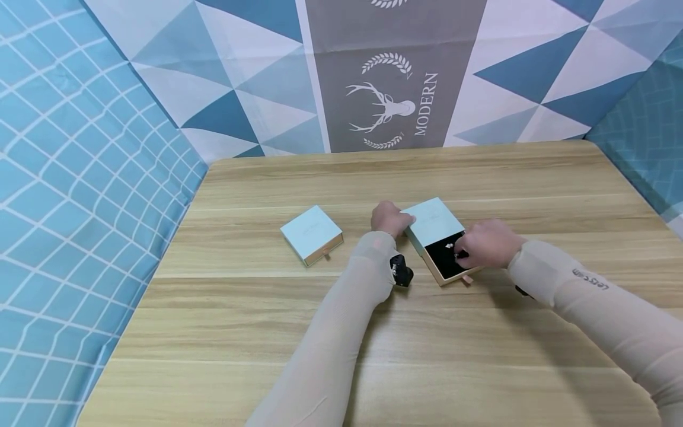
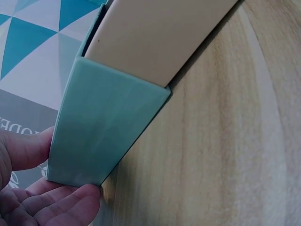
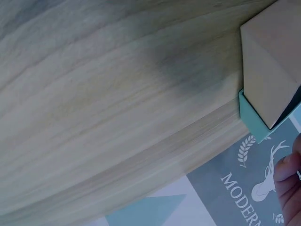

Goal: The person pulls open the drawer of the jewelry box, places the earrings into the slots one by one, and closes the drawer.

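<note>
My left hand (image 1: 391,219) grips the back left corner of a light blue drawer-style jewelry box (image 1: 433,219), thumb on top and fingers at its lower edge in the left wrist view. The box's drawer (image 1: 440,280), lined in black, is pulled partway out toward me. Over the drawer's right side, my right hand (image 1: 491,243) has its fingertips bent down at the black lining, pinching a small silvery piece of jewelry (image 1: 456,255) mostly hidden by the fingers; I cannot tell its exact kind. Another small shiny piece (image 1: 449,245) lies on the lining just left of the fingertips.
A second light blue box (image 1: 312,234), its drawer pushed in and a small pull tab at the front, lies to the left on the wooden table (image 1: 240,332). Patterned cloth (image 1: 277,77) hangs behind the table's far edge, with blue cloth at both sides.
</note>
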